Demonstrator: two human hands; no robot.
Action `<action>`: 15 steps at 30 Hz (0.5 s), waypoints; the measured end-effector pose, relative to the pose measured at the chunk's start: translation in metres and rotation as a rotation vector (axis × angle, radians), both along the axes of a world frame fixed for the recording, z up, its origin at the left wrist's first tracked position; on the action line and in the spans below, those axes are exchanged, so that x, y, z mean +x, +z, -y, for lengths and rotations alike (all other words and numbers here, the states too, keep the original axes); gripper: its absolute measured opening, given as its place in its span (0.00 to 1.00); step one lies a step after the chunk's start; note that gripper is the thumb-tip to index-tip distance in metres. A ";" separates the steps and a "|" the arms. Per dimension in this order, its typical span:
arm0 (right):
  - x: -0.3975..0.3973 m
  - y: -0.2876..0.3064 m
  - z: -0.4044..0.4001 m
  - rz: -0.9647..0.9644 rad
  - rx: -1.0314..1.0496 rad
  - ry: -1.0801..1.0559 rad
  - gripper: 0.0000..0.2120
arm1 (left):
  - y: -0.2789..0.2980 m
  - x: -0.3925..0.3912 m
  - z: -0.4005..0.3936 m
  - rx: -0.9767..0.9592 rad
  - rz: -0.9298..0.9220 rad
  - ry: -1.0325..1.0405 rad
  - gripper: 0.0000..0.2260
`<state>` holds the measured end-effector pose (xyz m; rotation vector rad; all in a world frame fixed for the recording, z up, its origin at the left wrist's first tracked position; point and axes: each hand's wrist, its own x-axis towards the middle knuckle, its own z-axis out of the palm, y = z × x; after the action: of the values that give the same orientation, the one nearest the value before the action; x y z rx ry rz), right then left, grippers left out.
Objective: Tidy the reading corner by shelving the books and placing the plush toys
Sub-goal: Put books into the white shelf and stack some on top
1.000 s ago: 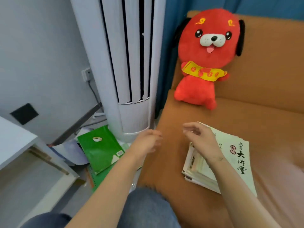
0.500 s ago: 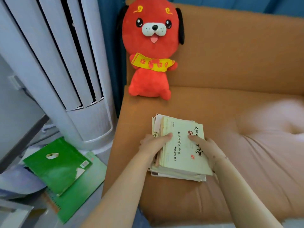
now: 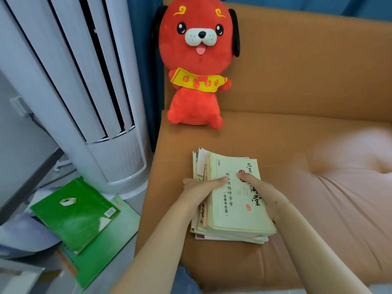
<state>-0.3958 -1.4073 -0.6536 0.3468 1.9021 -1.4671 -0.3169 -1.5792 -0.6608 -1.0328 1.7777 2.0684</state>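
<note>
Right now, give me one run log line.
left hand: grips book stack | right hand: grips stack | plush dog: upright on sofa

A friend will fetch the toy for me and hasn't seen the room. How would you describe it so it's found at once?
Find the orange sofa beside the white tower air conditioner. In its left corner, upright against the backrest, sits the red plush dog: black ears, yellow scarf, the only toy there.
</note>
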 end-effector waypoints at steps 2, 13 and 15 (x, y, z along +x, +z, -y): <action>0.008 0.002 0.012 -0.025 -0.019 -0.003 0.40 | 0.004 0.009 0.002 0.034 -0.035 0.011 0.39; 0.080 0.064 0.114 -0.331 -0.137 0.153 0.32 | 0.029 0.101 0.063 0.118 -0.400 0.398 0.23; 0.104 0.066 0.148 -0.339 -0.182 0.180 0.34 | 0.041 0.130 0.089 0.080 -0.418 0.458 0.25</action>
<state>-0.2923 -1.5553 -0.5873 -0.1650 1.9757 -1.6376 -0.1865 -1.6684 -0.6198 -1.1323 1.7313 2.7834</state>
